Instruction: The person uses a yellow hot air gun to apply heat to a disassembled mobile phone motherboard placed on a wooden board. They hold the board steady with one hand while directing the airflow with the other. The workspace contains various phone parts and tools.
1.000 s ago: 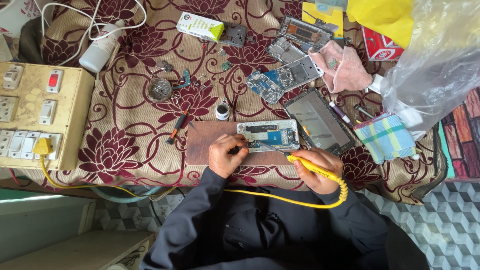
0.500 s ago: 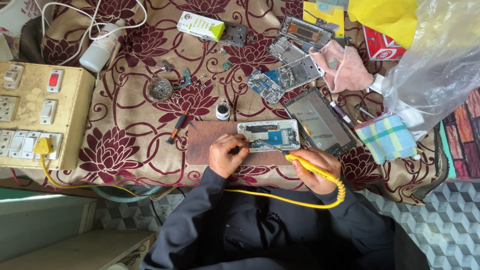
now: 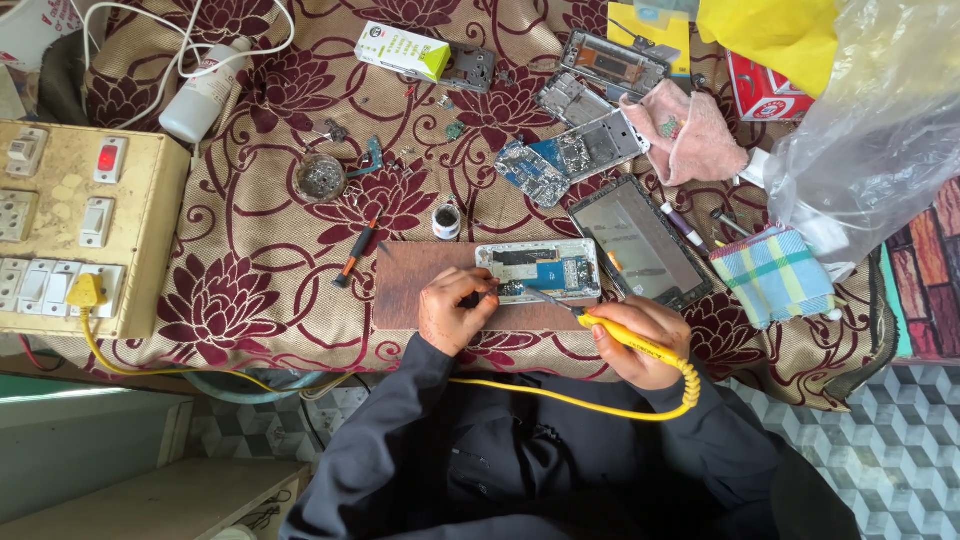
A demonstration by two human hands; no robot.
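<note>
An opened phone body [image 3: 540, 270] with a blue circuit board lies on a brown wooden board [image 3: 412, 290] at the near table edge. My right hand [image 3: 640, 340] grips a yellow soldering iron [image 3: 625, 338], its thin tip [image 3: 540, 298] resting at the phone's lower edge. A yellow coiled cord [image 3: 560, 398] runs from the iron across my dark sleeves. My left hand [image 3: 455, 310] pinches a small dark tool against the phone's left end.
A beige switchboard [image 3: 80, 225] with a yellow plug sits at left. Phone frames [image 3: 590, 145], a screen panel [image 3: 640, 243], a pink cloth [image 3: 685, 135], a checked cloth [image 3: 772, 275], a small pot [image 3: 446, 221], a screwdriver [image 3: 355, 252] and a plastic bag [image 3: 880, 120] crowd the flowered tablecloth.
Both hands have stayed nearly still over the phone; the iron's tip has shifted only slightly along its lower edge.
</note>
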